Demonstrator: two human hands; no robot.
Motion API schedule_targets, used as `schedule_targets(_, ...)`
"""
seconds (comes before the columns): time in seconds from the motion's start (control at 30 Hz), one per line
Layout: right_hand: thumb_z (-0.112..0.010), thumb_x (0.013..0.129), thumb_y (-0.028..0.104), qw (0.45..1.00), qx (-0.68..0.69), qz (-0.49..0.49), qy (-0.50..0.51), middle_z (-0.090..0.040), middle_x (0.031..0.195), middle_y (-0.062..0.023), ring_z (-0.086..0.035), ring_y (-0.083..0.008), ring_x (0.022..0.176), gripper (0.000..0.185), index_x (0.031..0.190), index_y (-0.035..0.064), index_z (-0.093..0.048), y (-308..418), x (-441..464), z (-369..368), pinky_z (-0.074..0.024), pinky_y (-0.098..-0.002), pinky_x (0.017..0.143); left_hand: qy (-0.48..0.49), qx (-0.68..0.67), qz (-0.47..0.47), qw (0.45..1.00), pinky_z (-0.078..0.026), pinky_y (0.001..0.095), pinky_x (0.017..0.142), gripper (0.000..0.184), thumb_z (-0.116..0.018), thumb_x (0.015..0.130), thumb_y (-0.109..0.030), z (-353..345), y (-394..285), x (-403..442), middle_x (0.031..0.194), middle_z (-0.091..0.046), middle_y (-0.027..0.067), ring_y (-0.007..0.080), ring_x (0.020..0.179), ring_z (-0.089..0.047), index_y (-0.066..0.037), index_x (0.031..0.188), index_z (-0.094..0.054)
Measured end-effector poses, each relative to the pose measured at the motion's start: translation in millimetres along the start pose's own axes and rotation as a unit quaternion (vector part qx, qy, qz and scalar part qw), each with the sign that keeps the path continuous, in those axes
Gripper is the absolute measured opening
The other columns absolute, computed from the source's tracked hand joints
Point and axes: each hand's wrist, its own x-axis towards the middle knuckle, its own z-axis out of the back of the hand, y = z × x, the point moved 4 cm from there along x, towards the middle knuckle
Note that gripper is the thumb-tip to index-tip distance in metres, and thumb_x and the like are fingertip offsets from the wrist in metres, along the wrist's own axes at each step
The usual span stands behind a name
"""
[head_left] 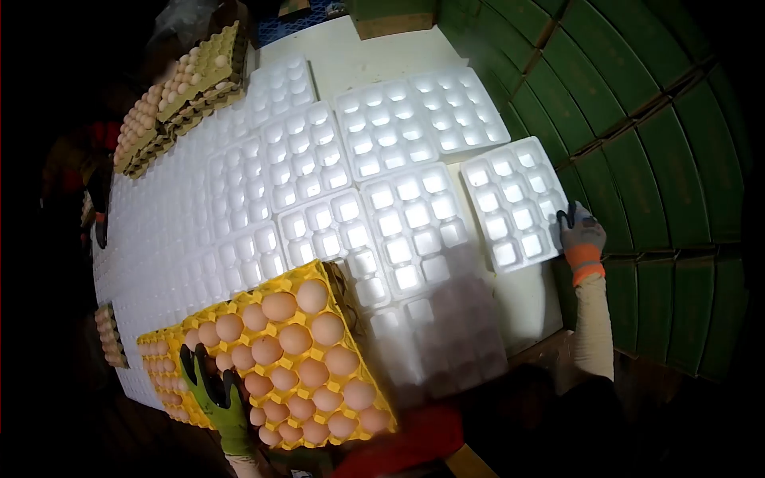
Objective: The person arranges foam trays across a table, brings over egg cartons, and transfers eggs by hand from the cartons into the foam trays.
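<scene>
My left hand point(217, 398), in a green glove with dark fingertips, is over a yellow egg tray point(319, 426) full of brown eggs point(296, 339). Its fingers are spread apart among the eggs at the tray's left part; whether they touch an egg I cannot tell. At the right, my right hand point(584, 235) wears a grey and orange glove. Its fingers grip the right edge of a white moulded tray point(522, 215) with empty cells, which lies slightly apart from the other white trays point(414, 211).
Several rows of white trays cover the table point(362, 60). Cardboard trays of eggs point(187, 84) are stacked at the far left. Green boxes point(629, 151) form a wall along the right. Another person's arm point(101, 215) shows at the left edge, and a green box point(392, 17) stands at the back.
</scene>
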Motion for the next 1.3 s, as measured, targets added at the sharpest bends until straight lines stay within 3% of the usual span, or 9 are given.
schedule_targets(0.03,-0.067,0.092,0.049,0.992,0.013,0.016,-0.121,-0.075,0.109,-0.0120,-0.072,-0.0324,0.094,0.046,0.122,0.0141,-0.071,-3,-5,33,-0.0569,-0.0411,0.085,0.005,-0.002,-0.001,1.000,-0.033,0.0457,0.117,0.058,-0.057,0.096,-0.012,0,-8,1,0.159,-0.035,0.0208,0.0352,0.145,-0.037,0.000,0.150,-0.043)
schedule_targets(0.23,-0.069,0.096,0.030,0.906,0.250,0.184,-0.287,-0.070,0.120,-0.0188,-0.069,-0.0345,0.102,0.046,0.138,0.0140,-0.059,81,92,119,-0.0558,-0.0424,0.086,-0.037,-0.015,0.008,0.999,-0.037,0.0470,0.113,0.061,-0.064,0.087,-0.011,3,28,-2,0.156,-0.040,0.0218,0.0384,0.140,-0.042,-0.001,0.146,-0.049)
schedule_targets(0.33,-0.068,0.094,0.033,0.914,0.361,0.102,-0.153,-0.068,0.125,-0.0205,-0.067,-0.0400,0.107,0.050,0.140,0.0203,-0.056,210,186,100,-0.0535,-0.0481,0.091,-0.045,0.016,0.020,0.999,-0.038,0.0474,0.112,0.063,-0.065,0.086,-0.014,4,30,-2,0.155,-0.041,0.0226,0.0398,0.139,-0.043,-0.001,0.146,-0.049)
schedule_targets(0.4,-0.065,0.094,0.037,0.863,0.466,0.170,-0.100,-0.069,0.123,-0.0194,-0.066,-0.0407,0.110,0.046,0.136,0.0183,-0.059,299,211,113,-0.0513,-0.0487,0.096,-0.023,-0.022,0.040,0.999,-0.038,0.0480,0.112,0.063,-0.066,0.087,-0.018,3,21,3,0.155,-0.040,0.0233,0.0409,0.139,-0.044,-0.002,0.146,-0.049)
schedule_targets(0.47,-0.062,0.094,0.040,0.903,0.371,0.148,-0.157,-0.069,0.120,-0.0167,-0.065,-0.0385,0.113,0.046,0.134,0.0160,-0.060,386,253,100,-0.0515,-0.0466,0.096,-0.016,0.003,0.038,0.999,-0.037,0.0478,0.113,0.064,-0.065,0.088,-0.020,3,25,3,0.156,-0.039,0.0227,0.0398,0.140,-0.043,-0.002,0.147,-0.048)
schedule_targets(0.67,-0.062,0.093,0.047,0.881,0.418,0.210,-0.076,-0.063,0.132,-0.0187,-0.062,-0.0373,0.121,0.052,0.132,0.0111,-0.059,546,271,117,-0.0512,-0.0466,0.100,0.020,-0.004,0.066,0.998,-0.035,0.0477,0.115,0.064,-0.065,0.090,-0.019,5,16,6,0.159,-0.036,0.0222,0.0395,0.144,-0.039,-0.002,0.149,-0.048)
schedule_targets(0.87,-0.064,0.084,0.063,0.895,0.358,0.266,0.000,-0.060,0.133,-0.0240,-0.055,-0.0431,0.126,0.083,0.143,0.0060,-0.052,598,279,125,-0.0457,-0.0464,0.107,0.012,-0.053,0.133,0.990,-0.032,0.0477,0.118,0.063,-0.067,0.090,-0.014,3,8,5,0.161,-0.034,0.0225,0.0404,0.147,-0.035,-0.003,0.149,-0.049)
schedule_targets(1.07,-0.063,0.088,0.045,0.894,0.276,0.338,0.104,-0.062,0.139,-0.0200,-0.045,-0.0395,0.141,0.068,0.140,0.0023,-0.055,650,281,130,-0.0449,-0.0460,0.108,0.007,-0.079,0.126,0.989,-0.036,0.0484,0.116,0.062,-0.065,0.089,-0.012,0,9,6,0.160,-0.034,0.0237,0.0407,0.146,-0.036,-0.001,0.148,-0.049)
schedule_targets(1.3,-0.062,0.094,0.042,0.847,0.418,0.328,0.014,-0.045,0.153,-0.0192,-0.045,-0.0351,0.141,0.064,0.153,0.0218,-0.045,599,222,129,-0.0422,-0.0470,0.113,0.027,-0.048,0.099,0.994,-0.038,0.0479,0.114,0.062,-0.062,0.092,-0.019,-2,25,7,0.161,-0.033,0.0223,0.0390,0.145,-0.039,-0.001,0.150,-0.046)
